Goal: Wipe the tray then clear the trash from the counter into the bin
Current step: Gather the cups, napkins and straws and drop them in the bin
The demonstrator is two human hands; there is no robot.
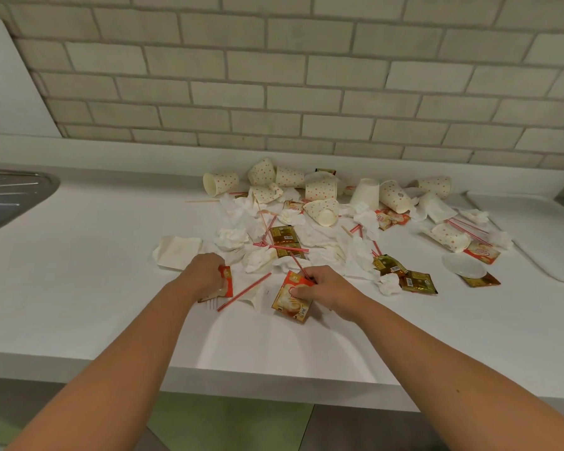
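Across the white counter (79, 288) sprawl crumpled napkins (230, 237), dotted cups (321, 188), sachets (417, 281).

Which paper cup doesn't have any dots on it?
The plain white paper cup at the back of the mess, a bit right of the middle. The other cups all have red dots on them.

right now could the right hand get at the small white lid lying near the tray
Probably yes for reach, but its grip is taken: the right hand holds an orange sachet. The white lid lies uncovered on the counter to its right, only flat brown sachets between.
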